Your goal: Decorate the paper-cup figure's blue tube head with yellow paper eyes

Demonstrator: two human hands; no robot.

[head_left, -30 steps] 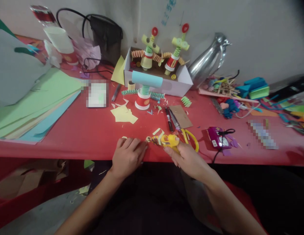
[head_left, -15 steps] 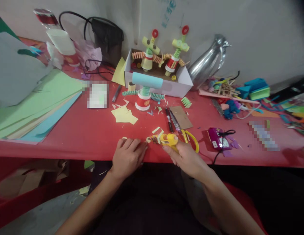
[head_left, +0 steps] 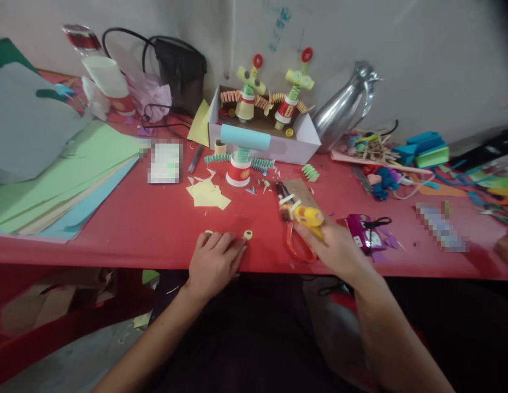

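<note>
My left hand lies flat on the front edge of the red table, fingers stretched forward and holding nothing. A small yellow paper ring sits just off its fingertips. My right hand is closed round a yellow glue gun, with the nozzle pointing left over a brown card piece. A pair of scissors lies on the table just under the gun.
A paper-cup figure with a blue roll stands mid-table before a white box holding two similar figures. Coloured paper sheets are stacked at left; a metal jug, a purple device and craft scraps lie at right.
My right hand has carried the glue gun to the right and farther back, away from the paper ring, which stays on the table. My left hand has not moved.
</note>
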